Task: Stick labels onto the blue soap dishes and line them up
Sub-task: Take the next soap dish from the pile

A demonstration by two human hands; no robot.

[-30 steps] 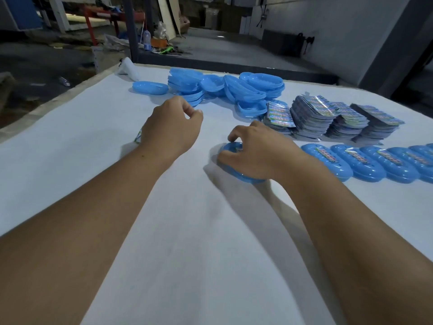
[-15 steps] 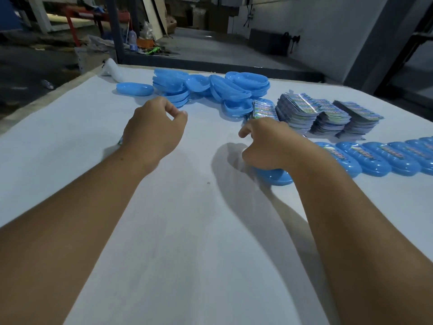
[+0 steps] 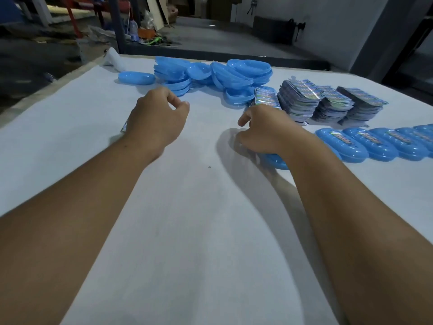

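Dish under your gripping right hand may bump the row just right of it, while your left hand seemingly pinches a label.

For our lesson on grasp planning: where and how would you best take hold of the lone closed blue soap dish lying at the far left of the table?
Grip the lone soap dish across its narrow width, fingers and thumb on the two long sides, coming down from above. It lies flat, a long oval with a domed top. It stands apart from the pile of dishes, so both long sides look free.
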